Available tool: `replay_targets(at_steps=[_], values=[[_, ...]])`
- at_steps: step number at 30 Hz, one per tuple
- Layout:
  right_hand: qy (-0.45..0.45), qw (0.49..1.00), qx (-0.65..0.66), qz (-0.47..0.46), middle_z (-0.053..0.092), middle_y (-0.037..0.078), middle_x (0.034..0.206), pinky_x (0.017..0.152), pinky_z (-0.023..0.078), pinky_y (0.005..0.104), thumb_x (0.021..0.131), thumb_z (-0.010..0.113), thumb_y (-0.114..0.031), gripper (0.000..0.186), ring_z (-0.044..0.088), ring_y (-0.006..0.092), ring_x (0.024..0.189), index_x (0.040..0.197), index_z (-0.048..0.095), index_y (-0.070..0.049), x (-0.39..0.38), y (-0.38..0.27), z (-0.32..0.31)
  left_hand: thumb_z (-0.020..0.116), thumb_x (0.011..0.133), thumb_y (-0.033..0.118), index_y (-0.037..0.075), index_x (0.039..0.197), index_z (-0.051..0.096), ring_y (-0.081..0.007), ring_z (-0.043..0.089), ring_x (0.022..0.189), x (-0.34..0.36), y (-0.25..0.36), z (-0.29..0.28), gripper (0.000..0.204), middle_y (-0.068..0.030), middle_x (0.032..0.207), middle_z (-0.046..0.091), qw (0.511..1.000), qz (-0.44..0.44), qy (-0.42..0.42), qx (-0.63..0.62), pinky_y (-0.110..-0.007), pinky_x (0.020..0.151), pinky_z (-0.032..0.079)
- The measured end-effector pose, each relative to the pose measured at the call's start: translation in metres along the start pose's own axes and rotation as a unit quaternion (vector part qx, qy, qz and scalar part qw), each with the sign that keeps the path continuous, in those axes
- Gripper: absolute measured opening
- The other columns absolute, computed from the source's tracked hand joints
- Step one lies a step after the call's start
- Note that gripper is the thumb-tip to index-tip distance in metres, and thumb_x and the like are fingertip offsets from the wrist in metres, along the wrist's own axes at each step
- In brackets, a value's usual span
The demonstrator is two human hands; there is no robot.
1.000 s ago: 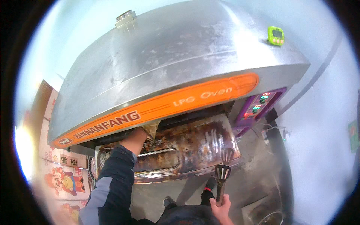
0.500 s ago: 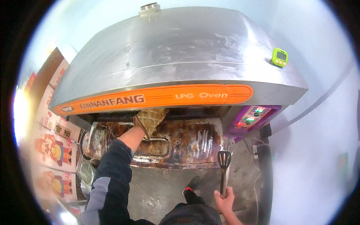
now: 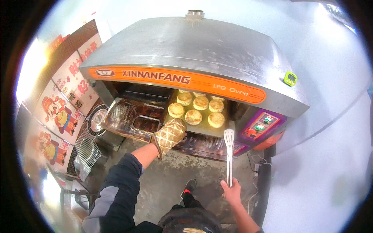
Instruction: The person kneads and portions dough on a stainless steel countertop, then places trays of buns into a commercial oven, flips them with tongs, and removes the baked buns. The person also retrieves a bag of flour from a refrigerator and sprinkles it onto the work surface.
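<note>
A quilted brown oven mitt (image 3: pixel 175 132) covers my left hand (image 3: pixel 167 139), which is closed on the front edge of a baking tray (image 3: pixel 204 130). The tray sticks partway out of the oven (image 3: pixel 229 50), over its lowered door (image 3: pixel 116 116). Several round, golden-topped breads (image 3: pixel 193 117) lie on it in rows; the back ones are partly hidden under the oven front. My right hand (image 3: pixel 232 191), bare, grips slotted metal tongs (image 3: pixel 229 155) by the handle end. Their slotted head points up, close to the tray's right front corner, with no bread in it.
A lit control panel (image 3: pixel 262 124) faces out at the oven's right. A green timer (image 3: pixel 290 79) is stuck on the hood. At the left stand wire racks (image 3: pixel 87 153) beside printed panels (image 3: pixel 58 116). Cables (image 3: pixel 252 163) run along the floor by the right wall.
The mitted hand has come out of the oven toward me, bringing the tray of breads into sight. The tongs have turned in my right hand, and the view has shifted.
</note>
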State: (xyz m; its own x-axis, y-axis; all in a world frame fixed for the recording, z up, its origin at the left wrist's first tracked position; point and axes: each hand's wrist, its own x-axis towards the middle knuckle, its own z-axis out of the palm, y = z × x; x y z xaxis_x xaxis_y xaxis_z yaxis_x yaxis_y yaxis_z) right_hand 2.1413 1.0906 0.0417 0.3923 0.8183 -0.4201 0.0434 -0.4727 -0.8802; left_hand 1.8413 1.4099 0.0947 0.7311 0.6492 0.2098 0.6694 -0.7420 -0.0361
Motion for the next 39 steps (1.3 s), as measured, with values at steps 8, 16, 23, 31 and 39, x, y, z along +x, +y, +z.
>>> replay_targets(at_steps=[8, 16, 23, 31, 39], values=[[-0.052, 0.998, -0.027, -0.024, 0.063, 0.004, 0.078, 0.051, 0.058, 0.0352, 0.1, 0.085, -0.041, 0.051, 0.061, 0.0142, 0.057, 0.111, 0.066, 0.004, 0.023, -0.018, -0.018, 0.081, 0.095, 0.029, 0.0, 0.099, 0.081, -0.0397, 0.075, 0.104, -0.075, 0.039, -0.007, 0.03, -0.0218, 0.101, 0.077, 0.999, -0.021, -0.035, -0.015, -0.051, 0.095, 0.061], [-0.069, 0.997, -0.006, -0.027, 0.059, 0.002, 0.07, 0.05, 0.055, 0.0356, 0.103, 0.078, -0.055, 0.052, 0.056, 0.0142, 0.052, 0.096, 0.066, -0.006, 0.09, -0.073, -0.016, 0.082, 0.095, 0.031, -0.002, 0.098, 0.081, -0.0378, 0.075, 0.103, -0.128, 0.068, -0.03, 0.033, -0.0215, 0.101, 0.077, 0.995, -0.057, -0.072, -0.034, -0.051, 0.093, 0.061], [-0.069, 0.995, -0.035, -0.057, 0.059, 0.006, 0.068, 0.051, 0.058, 0.0394, 0.102, 0.077, -0.062, 0.063, 0.054, 0.0187, 0.047, 0.083, 0.061, -0.004, 0.201, -0.128, -0.001, 0.082, 0.094, 0.027, -0.002, 0.106, 0.079, -0.0407, 0.074, 0.107, -0.143, 0.078, -0.044, 0.032, -0.0231, 0.106, 0.076, 0.991, -0.075, -0.1, -0.045, -0.052, 0.096, 0.06], [-0.09, 0.99, -0.067, 0.088, 0.054, 0.006, 0.07, 0.057, 0.056, 0.0423, 0.108, 0.064, -0.067, 0.067, 0.053, 0.02, 0.054, 0.109, 0.062, 0.0, 0.3, -0.198, 0.019, 0.082, 0.093, 0.026, -0.002, 0.112, 0.078, -0.0424, 0.073, 0.11, -0.143, 0.076, -0.045, 0.034, -0.0245, 0.108, 0.075, 0.991, -0.106, -0.01, -0.076, -0.052, 0.098, 0.059], [-0.193, 0.951, 0.077, 0.23, 0.054, 0.011, 0.111, 0.062, 0.051, 0.0352, 0.114, 0.059, -0.052, 0.047, 0.049, 0.0156, 0.065, 0.154, 0.05, -0.028, 0.366, -0.216, 0.014, 0.083, 0.094, 0.025, -0.003, 0.132, 0.07, -0.0446, 0.068, 0.125, -0.145, 0.14, -0.075, 0.049, -0.0267, 0.128, 0.072, 0.905, -0.367, 0.116, -0.184, -0.052, 0.107, 0.057]])
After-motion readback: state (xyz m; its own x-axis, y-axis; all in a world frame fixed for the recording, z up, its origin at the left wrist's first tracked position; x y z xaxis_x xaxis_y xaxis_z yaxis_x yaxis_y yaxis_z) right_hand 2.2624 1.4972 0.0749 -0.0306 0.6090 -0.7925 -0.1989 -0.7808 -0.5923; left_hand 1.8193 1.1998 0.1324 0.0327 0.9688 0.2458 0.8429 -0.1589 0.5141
